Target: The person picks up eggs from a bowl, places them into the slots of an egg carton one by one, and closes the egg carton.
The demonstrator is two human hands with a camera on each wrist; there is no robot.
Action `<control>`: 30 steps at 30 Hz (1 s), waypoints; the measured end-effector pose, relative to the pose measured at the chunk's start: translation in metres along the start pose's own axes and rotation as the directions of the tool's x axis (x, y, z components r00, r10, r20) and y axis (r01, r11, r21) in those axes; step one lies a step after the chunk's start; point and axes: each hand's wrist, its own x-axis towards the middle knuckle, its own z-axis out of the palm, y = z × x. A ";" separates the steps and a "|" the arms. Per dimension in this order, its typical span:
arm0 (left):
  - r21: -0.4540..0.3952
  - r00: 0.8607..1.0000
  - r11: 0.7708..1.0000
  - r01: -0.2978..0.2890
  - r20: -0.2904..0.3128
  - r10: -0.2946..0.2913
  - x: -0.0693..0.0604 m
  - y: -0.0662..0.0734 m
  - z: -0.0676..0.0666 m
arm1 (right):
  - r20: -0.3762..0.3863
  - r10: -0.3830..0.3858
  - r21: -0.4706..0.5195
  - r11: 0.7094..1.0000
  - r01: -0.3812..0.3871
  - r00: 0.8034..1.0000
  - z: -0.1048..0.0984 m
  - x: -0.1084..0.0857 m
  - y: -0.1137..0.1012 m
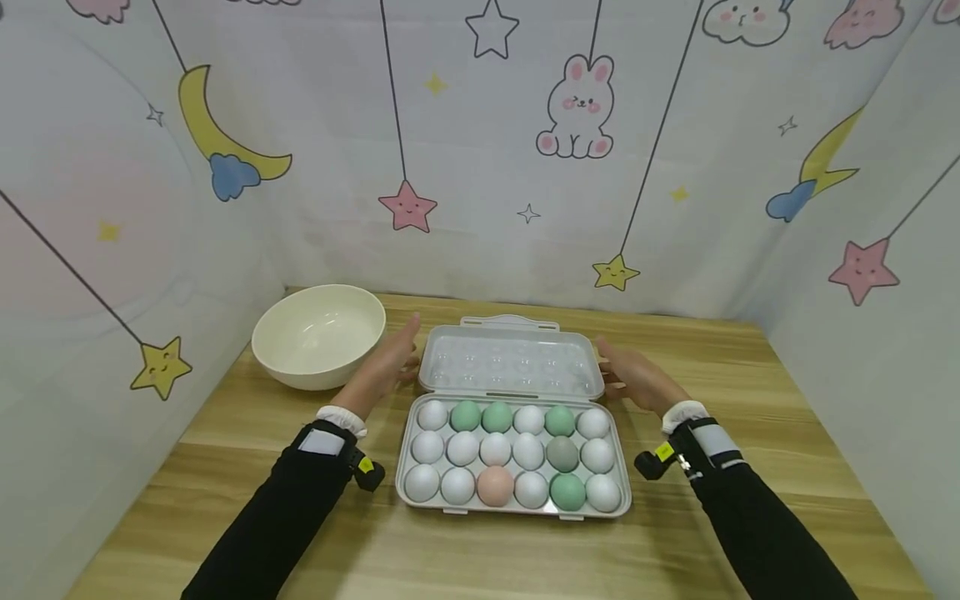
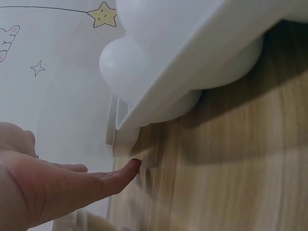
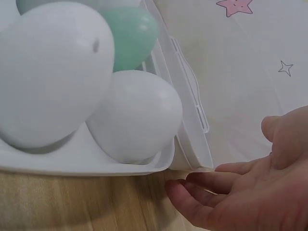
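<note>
A white plastic egg box (image 1: 625, 492) lies on the table with its clear lid (image 1: 513, 362) folded back flat behind it. Three rows of eggs fill the tray: mostly white, such as the egg (image 3: 137, 115) at one corner, several green like this egg (image 1: 567, 492), and a peach egg (image 1: 496, 486) in the front row. Left of the lid is my left hand (image 1: 382, 367), its fingers extended beside the lid's edge and holding nothing. On the opposite side, my right hand (image 1: 637, 377) has loosely bent, empty fingers at the lid's right edge; whether they touch it I cannot tell.
A cream bowl (image 1: 318, 337) stands at the back left, close behind my left hand. The wooden table (image 1: 480, 558) meets a white cloth backdrop (image 1: 487, 258) with cartoon prints at the back and on both sides.
</note>
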 end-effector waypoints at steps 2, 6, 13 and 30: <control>-0.003 1.000 1.000 0.004 0.014 -0.004 0.002 0.001 0.001 | -0.003 0.001 0.013 1.000 -0.001 1.000 -0.001 0.004 0.000; -0.021 0.999 1.000 0.001 0.054 0.000 0.006 0.003 0.002 | -0.011 0.011 0.044 0.999 -0.010 1.000 -0.003 0.011 0.000; 0.016 0.992 0.999 -0.036 0.122 0.034 0.006 0.012 0.001 | -0.003 -0.009 0.120 0.993 0.009 1.000 -0.005 0.012 -0.003; 0.054 0.980 0.982 -0.180 0.092 0.175 -0.035 0.050 -0.005 | -0.068 -0.123 0.208 0.969 0.134 0.990 -0.014 -0.005 -0.028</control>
